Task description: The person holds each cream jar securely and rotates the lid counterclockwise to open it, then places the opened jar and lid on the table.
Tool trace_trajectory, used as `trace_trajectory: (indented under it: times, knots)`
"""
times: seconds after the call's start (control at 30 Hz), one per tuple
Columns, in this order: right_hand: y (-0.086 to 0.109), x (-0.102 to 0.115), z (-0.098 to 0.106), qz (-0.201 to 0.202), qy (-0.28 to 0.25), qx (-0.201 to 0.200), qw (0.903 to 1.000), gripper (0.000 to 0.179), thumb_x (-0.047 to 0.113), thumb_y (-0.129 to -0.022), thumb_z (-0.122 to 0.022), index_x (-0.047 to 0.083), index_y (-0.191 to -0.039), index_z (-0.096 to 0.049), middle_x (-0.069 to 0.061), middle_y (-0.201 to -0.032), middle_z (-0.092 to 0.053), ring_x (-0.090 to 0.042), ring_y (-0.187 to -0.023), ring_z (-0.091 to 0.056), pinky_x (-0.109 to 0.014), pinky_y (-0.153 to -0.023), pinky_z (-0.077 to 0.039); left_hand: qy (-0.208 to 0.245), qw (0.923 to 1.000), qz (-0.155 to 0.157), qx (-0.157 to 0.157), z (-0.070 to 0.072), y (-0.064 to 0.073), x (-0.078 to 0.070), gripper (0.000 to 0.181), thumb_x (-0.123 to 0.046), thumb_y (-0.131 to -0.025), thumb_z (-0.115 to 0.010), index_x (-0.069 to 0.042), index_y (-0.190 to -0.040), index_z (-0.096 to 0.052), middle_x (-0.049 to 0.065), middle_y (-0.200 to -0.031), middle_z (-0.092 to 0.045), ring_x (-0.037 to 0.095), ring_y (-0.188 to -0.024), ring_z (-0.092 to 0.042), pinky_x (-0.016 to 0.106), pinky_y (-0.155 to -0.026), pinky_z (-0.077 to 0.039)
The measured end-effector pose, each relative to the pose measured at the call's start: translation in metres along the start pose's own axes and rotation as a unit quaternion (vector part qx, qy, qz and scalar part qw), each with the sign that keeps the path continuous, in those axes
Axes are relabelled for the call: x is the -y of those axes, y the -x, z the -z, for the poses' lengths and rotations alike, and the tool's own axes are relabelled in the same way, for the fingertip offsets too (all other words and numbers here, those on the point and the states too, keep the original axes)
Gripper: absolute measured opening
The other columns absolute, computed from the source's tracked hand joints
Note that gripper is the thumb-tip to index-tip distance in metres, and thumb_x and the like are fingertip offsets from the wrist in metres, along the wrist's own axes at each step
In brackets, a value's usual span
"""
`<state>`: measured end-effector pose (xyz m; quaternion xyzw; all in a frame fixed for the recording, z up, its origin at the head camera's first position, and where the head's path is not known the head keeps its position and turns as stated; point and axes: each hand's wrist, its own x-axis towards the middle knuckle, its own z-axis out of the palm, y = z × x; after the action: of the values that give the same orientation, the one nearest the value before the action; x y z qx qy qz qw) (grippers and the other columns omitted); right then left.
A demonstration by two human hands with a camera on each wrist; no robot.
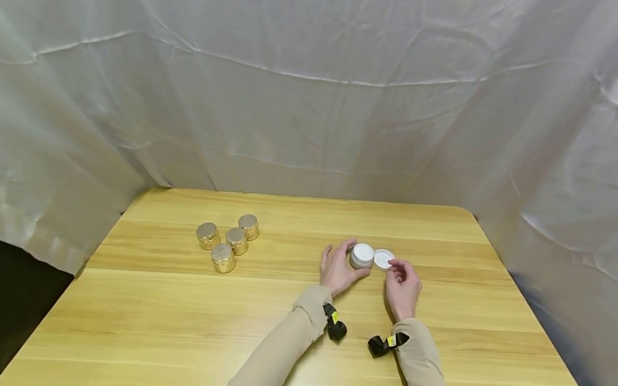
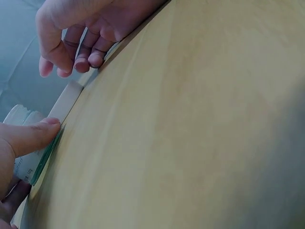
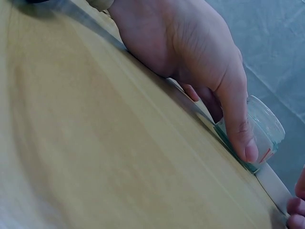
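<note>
My left hand (image 1: 338, 272) holds a small clear glass jar (image 1: 362, 256) on the table, thumb on the near side and fingers round the far side. White shows across the jar's round top, and its side carries small print in the left wrist view. Just right of the jar, a round white lid (image 1: 383, 259) lies flat beside it. My right hand (image 1: 403, 288) is at the lid's right edge with fingers loosely bent. In the left wrist view those fingertips (image 2: 82, 65) hang close to the lid; whether they touch it I cannot tell.
Several gold-lidded jars (image 1: 224, 258) stand in a group on the left of the wooden table (image 1: 182, 325). A pale cloth curtain (image 1: 311, 119) hangs behind the table and along its sides. Each wrist wears a small black camera (image 1: 337, 330).
</note>
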<state>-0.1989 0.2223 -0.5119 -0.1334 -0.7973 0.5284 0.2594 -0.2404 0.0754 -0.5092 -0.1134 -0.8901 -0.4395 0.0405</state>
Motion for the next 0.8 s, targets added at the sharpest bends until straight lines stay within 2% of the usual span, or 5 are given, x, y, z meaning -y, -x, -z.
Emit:
trace_trajectory:
  times: [0.2, 0.47, 0.8]
  knots:
    - [0.0016, 0.0021, 0.0002, -0.004, -0.018, 0.026, 0.9995, 0.019, -0.009, -0.089, -0.057, -0.005, -0.104, -0.068, -0.025, -0.097, -0.069, 0.008, -0.073, -0.053, -0.002, -0.067, -0.044, -0.015, 0.9999, 0.003, -0.007, -0.0009, -0.0005, 0.0003, 0.076, -0.033, -0.076, -0.088, -0.015, -0.141, -0.052, 0.002, -0.137, -0.066, 0.020, -0.130, -0.059, 0.046, -0.129, -0.020]
    - [0.0016, 0.0038, 0.0013, -0.016, -0.024, 0.033, 0.9990, 0.018, -0.008, -0.090, -0.059, -0.006, -0.105, -0.068, -0.026, -0.103, -0.070, 0.009, -0.077, -0.056, 0.000, -0.070, -0.046, -0.033, 0.9993, -0.004, -0.015, -0.0038, -0.0021, 0.0007, 0.075, -0.036, -0.077, -0.087, -0.016, -0.141, -0.053, -0.001, -0.135, -0.068, 0.020, -0.132, -0.058, 0.046, -0.128, -0.022]
    - [0.0005, 0.0020, 0.0020, -0.029, -0.021, 0.038, 0.9987, 0.023, -0.009, -0.088, -0.054, -0.006, -0.107, -0.068, -0.027, -0.104, -0.071, 0.002, -0.083, -0.060, 0.000, -0.072, -0.045, -0.097, 0.9947, -0.028, -0.022, -0.0078, -0.0027, 0.0006, 0.068, -0.041, -0.083, -0.081, -0.014, -0.140, -0.056, 0.000, -0.142, -0.062, 0.022, -0.134, -0.055, 0.048, -0.126, -0.026]
